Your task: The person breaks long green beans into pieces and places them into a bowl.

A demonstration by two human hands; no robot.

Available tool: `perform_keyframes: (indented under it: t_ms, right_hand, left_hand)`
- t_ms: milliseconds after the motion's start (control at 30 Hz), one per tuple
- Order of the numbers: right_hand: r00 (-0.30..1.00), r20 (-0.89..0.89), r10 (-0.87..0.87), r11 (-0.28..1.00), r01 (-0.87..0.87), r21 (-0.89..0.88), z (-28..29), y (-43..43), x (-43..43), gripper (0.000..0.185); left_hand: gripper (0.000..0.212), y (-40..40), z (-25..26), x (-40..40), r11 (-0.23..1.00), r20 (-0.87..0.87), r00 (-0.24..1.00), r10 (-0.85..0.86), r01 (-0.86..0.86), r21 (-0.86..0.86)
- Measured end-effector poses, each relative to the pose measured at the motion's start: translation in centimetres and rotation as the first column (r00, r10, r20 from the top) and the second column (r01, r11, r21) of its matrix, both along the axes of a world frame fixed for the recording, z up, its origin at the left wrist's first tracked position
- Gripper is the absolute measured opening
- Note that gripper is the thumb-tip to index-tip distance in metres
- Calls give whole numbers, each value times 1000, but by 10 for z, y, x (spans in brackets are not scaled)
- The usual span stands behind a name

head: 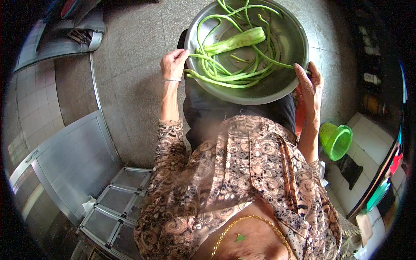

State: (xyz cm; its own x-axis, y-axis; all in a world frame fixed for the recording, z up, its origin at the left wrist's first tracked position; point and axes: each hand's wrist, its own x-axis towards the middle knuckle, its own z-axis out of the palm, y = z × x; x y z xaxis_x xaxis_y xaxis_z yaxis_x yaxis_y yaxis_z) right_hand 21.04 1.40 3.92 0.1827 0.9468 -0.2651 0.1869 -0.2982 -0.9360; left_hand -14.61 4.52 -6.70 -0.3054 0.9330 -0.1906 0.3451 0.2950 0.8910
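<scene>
A wide stainless steel basin rests over my lap. Inside it lie several long green beans, curled along the near and left sides, some with ends over the rim. A pale green gourd-like vegetable lies across them, and small green bits are on the basin's bottom. At the left rim, my left hand pinches the end of one long bean between thumb and fingers. My right hand is at the right rim, its thumb and fingers closed on a bean stretched across the basin. Whether both hold one bean, I cannot tell.
A bright green plastic basket stands to my right by white tiles. Lower left are a grey panel and a metal-framed rack. A counter edge juts in at upper left. Stone-like floor surrounds me.
</scene>
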Motion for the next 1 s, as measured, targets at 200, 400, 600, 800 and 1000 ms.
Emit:
perform_keyframes:
  t_ms: [200,400,600,800,1000]
  right_hand:
    - [997,59,-43,999,44,-24,-7,-4,5,37]
    - [998,9,-57,998,57,35,-13,-1,7,38]
    - [999,37,-14,999,13,45,-6,4,4,36]
    - [998,63,-20,1000,19,22,-5,-1,0,33]
    - [998,-7,-57,996,57,70,-2,-1,-6,37]
  left_hand:
    - [27,-16,20,-5,986,31,997,-65,59,159]
    - [33,-62,45,-13,976,38,989,145,-137,-170]
    - [43,-50,29,12,963,-36,996,86,-93,-253]
    - [23,-48,54,33,959,374,886,273,-283,-30]
    - [21,-53,61,41,961,287,955,76,-147,236]
